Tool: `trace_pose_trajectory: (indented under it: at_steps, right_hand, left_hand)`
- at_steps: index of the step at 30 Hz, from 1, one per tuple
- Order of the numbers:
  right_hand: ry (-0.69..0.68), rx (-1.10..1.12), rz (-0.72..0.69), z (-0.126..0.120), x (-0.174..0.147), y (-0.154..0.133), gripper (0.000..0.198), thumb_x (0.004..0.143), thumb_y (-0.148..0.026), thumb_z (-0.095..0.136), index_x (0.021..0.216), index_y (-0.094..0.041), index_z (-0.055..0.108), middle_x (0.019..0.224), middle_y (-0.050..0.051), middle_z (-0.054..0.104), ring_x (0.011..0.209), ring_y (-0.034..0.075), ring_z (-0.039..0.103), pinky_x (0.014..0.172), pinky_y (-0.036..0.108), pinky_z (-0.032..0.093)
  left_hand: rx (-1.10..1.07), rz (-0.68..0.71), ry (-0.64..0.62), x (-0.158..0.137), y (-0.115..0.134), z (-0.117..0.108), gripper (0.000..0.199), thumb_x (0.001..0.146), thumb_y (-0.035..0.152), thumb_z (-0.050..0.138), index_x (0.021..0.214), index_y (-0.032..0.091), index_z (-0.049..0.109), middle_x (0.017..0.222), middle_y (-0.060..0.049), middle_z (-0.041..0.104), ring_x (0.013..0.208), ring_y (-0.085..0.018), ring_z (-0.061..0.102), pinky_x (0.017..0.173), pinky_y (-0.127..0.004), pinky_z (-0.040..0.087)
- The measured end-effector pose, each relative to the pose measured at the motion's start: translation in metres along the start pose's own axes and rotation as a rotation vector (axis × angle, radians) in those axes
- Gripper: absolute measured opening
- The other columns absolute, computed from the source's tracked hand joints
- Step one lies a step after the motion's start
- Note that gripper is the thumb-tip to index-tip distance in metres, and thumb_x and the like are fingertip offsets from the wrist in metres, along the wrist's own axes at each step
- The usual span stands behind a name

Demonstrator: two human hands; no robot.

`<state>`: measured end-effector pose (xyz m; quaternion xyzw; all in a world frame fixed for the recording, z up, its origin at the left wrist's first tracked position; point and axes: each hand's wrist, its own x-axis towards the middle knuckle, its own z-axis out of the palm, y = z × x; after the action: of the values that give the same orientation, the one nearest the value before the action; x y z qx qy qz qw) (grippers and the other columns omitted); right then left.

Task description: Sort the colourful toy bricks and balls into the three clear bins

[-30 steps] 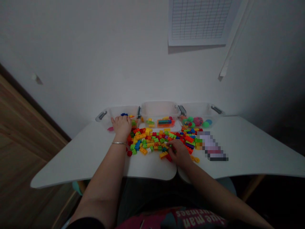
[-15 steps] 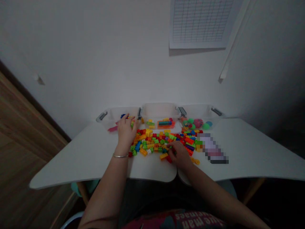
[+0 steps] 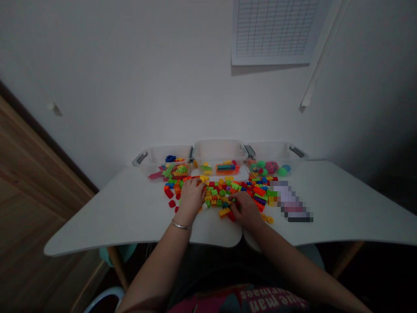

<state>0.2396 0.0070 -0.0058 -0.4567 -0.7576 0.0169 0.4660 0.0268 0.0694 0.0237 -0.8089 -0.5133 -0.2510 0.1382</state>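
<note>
A heap of colourful toy building bricks lies spread across the middle of the white table. Over the left part of it reaches my left hand, fingers bent forward and a little apart, no brick visible in them. My right hand rests low at the heap's front right, thumb and fingers curled around a small toy brick, mostly hidden by the fingers. Just in front of those fingers are a yellow brick and a red brick.
Clear plastic bins line the wall: the left bin holds bricks and blue pieces, the middle bin a few bricks, the right bin coloured balls. A blurred-out flat object lies right of the heap. Yellow rings sit nearby.
My left hand has moved right and nearer, from the left bin to the heap, uncovering the bin's contents and red bricks at the heap's left edge. My right hand stays put.
</note>
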Motion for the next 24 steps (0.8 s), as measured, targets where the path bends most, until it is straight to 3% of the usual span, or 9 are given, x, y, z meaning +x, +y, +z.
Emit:
trace_pose_trajectory:
  at_steps: [9, 14, 19, 24]
  right_hand:
    - [-0.011, 0.004, -0.009, -0.001, 0.000, 0.002, 0.021, 0.080, -0.010, 0.048, 0.092, -0.019, 0.061, 0.088, 0.009, 0.067, 0.086, 0.023, 0.061, 0.078, 0.039, 0.052]
    - [-0.019, -0.004, 0.000, -0.001, -0.001, 0.002, 0.021, 0.080, -0.010, 0.048, 0.093, -0.020, 0.061, 0.088, 0.008, 0.067, 0.087, 0.022, 0.061, 0.078, 0.037, 0.052]
    - [-0.005, -0.025, 0.006, -0.010, 0.005, 0.007, 0.020, 0.081, -0.014, 0.050, 0.095, -0.021, 0.062, 0.093, 0.008, 0.067, 0.091, 0.023, 0.060, 0.084, 0.039, 0.049]
    - [-0.080, -0.134, 0.161, -0.034, 0.015, 0.024, 0.017, 0.080, -0.018, 0.053, 0.092, -0.019, 0.065, 0.096, 0.009, 0.068, 0.095, 0.024, 0.060, 0.088, 0.040, 0.046]
  left_hand:
    - [0.059, -0.228, 0.083, -0.004, -0.010, 0.000, 0.018, 0.088, 0.026, 0.052, 0.085, 0.023, 0.069, 0.090, -0.008, 0.070, 0.094, -0.028, 0.058, 0.098, -0.053, 0.037]
    - [0.041, -0.221, 0.001, -0.004, -0.011, 0.001, 0.020, 0.087, 0.026, 0.051, 0.090, 0.021, 0.070, 0.094, -0.008, 0.070, 0.098, -0.028, 0.057, 0.089, -0.044, 0.042]
    - [-0.011, -0.196, -0.022, -0.003, -0.011, 0.004, 0.019, 0.086, 0.022, 0.052, 0.092, 0.020, 0.070, 0.097, -0.007, 0.070, 0.102, -0.026, 0.055, 0.094, -0.040, 0.042]
    - [-0.059, -0.178, 0.006, -0.004, -0.013, 0.007, 0.018, 0.085, 0.021, 0.052, 0.091, 0.021, 0.069, 0.098, -0.006, 0.069, 0.102, -0.026, 0.055, 0.095, -0.040, 0.043]
